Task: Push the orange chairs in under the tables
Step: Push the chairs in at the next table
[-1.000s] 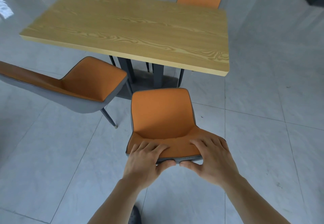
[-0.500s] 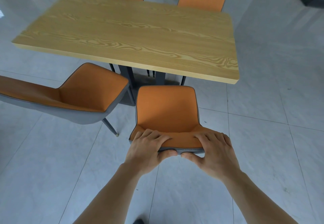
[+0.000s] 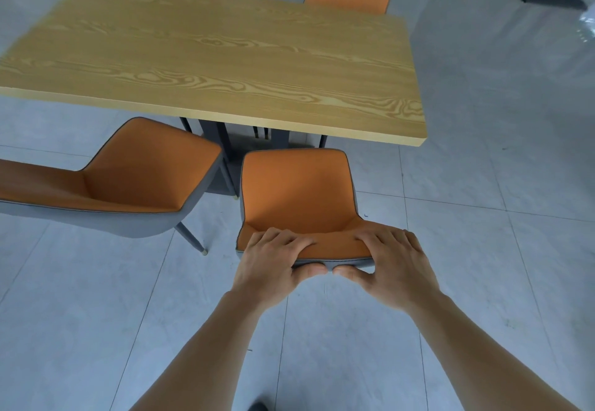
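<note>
Orange dining chair [image 3: 297, 191] sits directly ahead of you, its seat front just short of the wooden table [image 3: 225, 56] edge. Your left hand [image 3: 273, 261] and right hand [image 3: 391, 264] both clamp the backrest top, thumbs behind. Push straight forward.

Both forearms bare from the bottom edge of the view up to the wrists; no sleeve, cuff, watch, band or glove on either. Left hand [image 3: 273, 265] bare, no ring on the fingers that show; thumbnail short and plain. Right hand [image 3: 394, 265] likewise bare, no ring, thumbnail short and unpainted. Knuckles and tendons stand out on the backs of both hands. Forearms smooth, hair too faint to tell. At the bottom edge, between the forearms, a small dark rounded shape, seemingly the toe of a shoe [image 3: 257, 406]; mostly cut off.
</note>
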`<control>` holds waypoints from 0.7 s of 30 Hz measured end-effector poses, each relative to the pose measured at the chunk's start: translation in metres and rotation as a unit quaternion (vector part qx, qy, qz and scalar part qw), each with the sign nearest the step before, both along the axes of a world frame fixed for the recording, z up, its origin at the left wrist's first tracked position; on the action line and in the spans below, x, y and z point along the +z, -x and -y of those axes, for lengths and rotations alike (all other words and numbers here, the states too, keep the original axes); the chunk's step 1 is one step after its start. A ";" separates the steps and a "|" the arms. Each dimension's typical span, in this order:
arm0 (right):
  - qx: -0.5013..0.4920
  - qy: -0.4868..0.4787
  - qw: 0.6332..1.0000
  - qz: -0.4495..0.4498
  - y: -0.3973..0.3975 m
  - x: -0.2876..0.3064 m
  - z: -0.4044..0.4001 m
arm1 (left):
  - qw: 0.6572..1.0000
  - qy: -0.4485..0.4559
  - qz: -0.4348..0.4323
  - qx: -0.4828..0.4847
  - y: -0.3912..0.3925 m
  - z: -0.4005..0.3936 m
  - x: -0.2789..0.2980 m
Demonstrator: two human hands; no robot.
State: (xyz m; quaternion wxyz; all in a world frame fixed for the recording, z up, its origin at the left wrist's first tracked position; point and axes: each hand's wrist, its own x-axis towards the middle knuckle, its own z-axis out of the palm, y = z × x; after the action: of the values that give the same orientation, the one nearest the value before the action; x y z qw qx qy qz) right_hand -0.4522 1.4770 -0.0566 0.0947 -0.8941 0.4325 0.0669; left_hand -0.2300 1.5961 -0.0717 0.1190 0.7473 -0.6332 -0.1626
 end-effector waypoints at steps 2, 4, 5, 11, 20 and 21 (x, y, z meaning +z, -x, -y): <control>-0.006 -0.004 1.000 -0.016 -0.003 0.002 -0.003 | 1.000 -0.007 -0.003 -0.004 -0.002 -0.002 0.001; -0.013 -0.005 1.000 -0.027 -0.008 0.003 -0.010 | 1.000 -0.011 -0.008 -0.007 -0.007 -0.006 0.002; -0.017 -0.004 0.999 -0.029 -0.011 0.003 -0.015 | 1.000 -0.011 -0.011 -0.009 -0.011 -0.009 0.003; -0.040 -0.011 0.999 -0.030 -0.036 0.005 -0.049 | 0.999 -0.032 -0.009 -0.043 -0.041 -0.028 0.005; -0.057 -0.009 0.998 -0.033 -0.055 0.001 -0.073 | 0.996 -0.067 -0.008 -0.063 -0.066 -0.042 0.006; -0.055 -0.010 0.998 -0.029 -0.056 -0.001 -0.073 | 0.995 -0.071 -0.007 -0.063 -0.068 -0.043 0.006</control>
State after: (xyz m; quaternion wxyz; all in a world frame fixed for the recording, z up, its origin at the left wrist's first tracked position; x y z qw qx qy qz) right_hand -0.3959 1.5503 -0.0578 0.0949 -0.8655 0.4832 0.0921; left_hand -0.1618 1.6393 -0.0653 0.0596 0.7112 -0.6650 -0.2198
